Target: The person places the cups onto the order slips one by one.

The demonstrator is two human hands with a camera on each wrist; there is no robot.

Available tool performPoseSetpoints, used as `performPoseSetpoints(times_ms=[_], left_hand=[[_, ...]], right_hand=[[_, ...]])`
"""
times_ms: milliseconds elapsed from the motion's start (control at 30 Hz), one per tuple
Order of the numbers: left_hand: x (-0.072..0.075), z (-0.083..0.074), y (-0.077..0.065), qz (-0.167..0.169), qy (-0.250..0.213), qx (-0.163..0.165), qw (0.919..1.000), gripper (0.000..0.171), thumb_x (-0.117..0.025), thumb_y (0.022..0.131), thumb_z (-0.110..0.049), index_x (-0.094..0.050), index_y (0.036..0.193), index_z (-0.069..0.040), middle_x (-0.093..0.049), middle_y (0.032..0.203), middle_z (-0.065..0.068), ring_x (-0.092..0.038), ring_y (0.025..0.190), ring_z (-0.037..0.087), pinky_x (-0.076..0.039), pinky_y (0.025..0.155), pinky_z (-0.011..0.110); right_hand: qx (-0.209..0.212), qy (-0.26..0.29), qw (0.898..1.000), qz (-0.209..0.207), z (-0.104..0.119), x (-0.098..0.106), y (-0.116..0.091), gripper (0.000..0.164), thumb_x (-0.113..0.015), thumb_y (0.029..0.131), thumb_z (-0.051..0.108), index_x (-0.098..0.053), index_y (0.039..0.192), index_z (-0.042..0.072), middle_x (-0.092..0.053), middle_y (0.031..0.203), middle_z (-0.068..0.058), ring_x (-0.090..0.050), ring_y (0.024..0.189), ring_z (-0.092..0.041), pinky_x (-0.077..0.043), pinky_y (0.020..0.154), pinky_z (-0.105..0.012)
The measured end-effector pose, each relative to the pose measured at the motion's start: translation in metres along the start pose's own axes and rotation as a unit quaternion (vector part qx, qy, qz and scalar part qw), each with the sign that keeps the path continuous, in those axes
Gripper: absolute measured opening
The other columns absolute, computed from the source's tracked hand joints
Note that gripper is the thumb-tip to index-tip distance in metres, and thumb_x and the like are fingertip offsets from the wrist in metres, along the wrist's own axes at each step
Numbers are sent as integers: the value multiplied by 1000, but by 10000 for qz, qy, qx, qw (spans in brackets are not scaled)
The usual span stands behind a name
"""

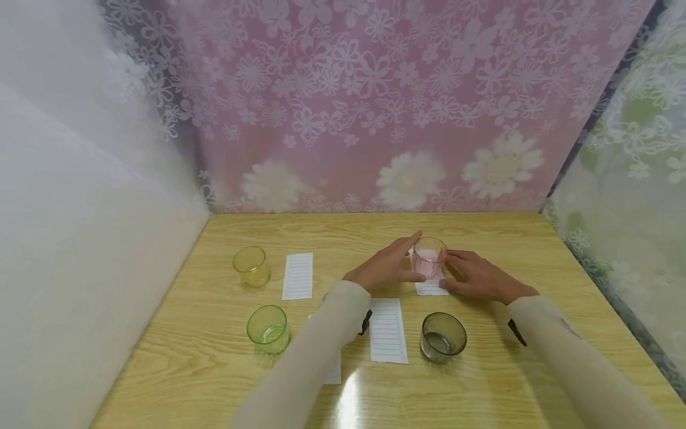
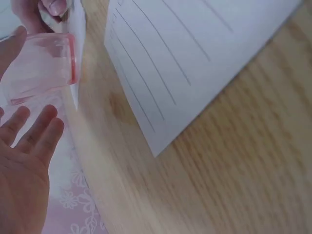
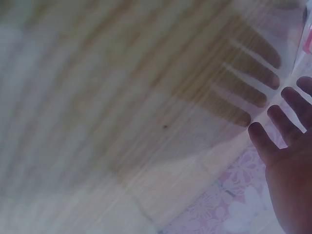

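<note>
A pink glass (image 1: pixel 430 260) stands on a lined paper slip (image 1: pixel 432 287) at the back right of the table. My left hand (image 1: pixel 390 262) is at its left side, thumb toward the near side. In the left wrist view the thumb overlaps the pink glass (image 2: pixel 41 66), while the other fingers (image 2: pixel 41 126) stretch out apart from it. From the right, my right hand (image 1: pixel 479 277) reaches up beside the glass, fingertips close to its wall. The right wrist view shows this hand (image 3: pixel 292 151) with straight, spread fingers and their shadow on the wood.
A yellow glass (image 1: pixel 252 267) and a green glass (image 1: pixel 268 329) stand at the left. A grey glass (image 1: pixel 443 337) is nearer on the right. Paper slips lie at the left (image 1: pixel 298 276) and middle (image 1: pixel 388 330); my left sleeve partly covers another slip (image 1: pixel 333 370). Flowered cloth (image 1: pixel 343 119) closes the back.
</note>
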State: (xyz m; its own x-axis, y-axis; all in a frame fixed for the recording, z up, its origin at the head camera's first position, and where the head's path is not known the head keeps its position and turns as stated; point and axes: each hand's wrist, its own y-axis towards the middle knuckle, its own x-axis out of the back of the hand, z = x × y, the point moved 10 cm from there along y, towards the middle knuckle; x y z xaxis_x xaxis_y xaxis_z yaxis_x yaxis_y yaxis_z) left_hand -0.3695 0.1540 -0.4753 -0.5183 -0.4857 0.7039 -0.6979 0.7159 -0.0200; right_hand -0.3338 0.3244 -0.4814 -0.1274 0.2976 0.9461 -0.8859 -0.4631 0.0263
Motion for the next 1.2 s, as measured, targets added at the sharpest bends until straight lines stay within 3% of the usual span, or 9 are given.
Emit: performPoseSetpoints(times_ms=[167, 400, 1067, 1200], left_hand=[[9, -2, -13, -113, 204, -16, 9997, 103, -76, 102, -49, -5, 176, -41, -20, 183, -3, -34, 165, 21, -40, 130, 51], [13, 1, -23, -38, 80, 0, 10000, 94, -78, 103, -40, -21, 176, -22, -26, 181, 1, -28, 167, 24, -33, 134, 48], [13, 23, -91, -168, 640, 404, 9970, 88, -74, 106, -40, -27, 174, -12, -31, 179, 6, -30, 166, 28, -31, 135, 47], [10, 24, -102, -112, 608, 384, 9973, 87, -75, 106, -38, -28, 174, -11, -32, 179, 7, -30, 166, 30, -28, 136, 47]], right_hand=[[148, 158, 9996, -183, -4, 2, -6, 74, -70, 108, 37, -45, 162, -7, -48, 163, -33, -47, 149, -56, -39, 120, -74], [-298, 317, 9989, -201, -13, 6, -31, 74, -65, 111, 40, -43, 163, -7, -45, 164, -34, -42, 150, -58, -36, 119, -76], [-227, 985, 9916, -808, 12, 16, -60, 67, -70, 108, 36, -47, 165, 8, -51, 166, -19, -45, 150, -52, -39, 113, -76], [-187, 1048, 9891, -1013, 18, 16, -66, 64, -70, 109, 32, -48, 165, 10, -53, 164, -16, -51, 147, -45, -44, 112, -63]])
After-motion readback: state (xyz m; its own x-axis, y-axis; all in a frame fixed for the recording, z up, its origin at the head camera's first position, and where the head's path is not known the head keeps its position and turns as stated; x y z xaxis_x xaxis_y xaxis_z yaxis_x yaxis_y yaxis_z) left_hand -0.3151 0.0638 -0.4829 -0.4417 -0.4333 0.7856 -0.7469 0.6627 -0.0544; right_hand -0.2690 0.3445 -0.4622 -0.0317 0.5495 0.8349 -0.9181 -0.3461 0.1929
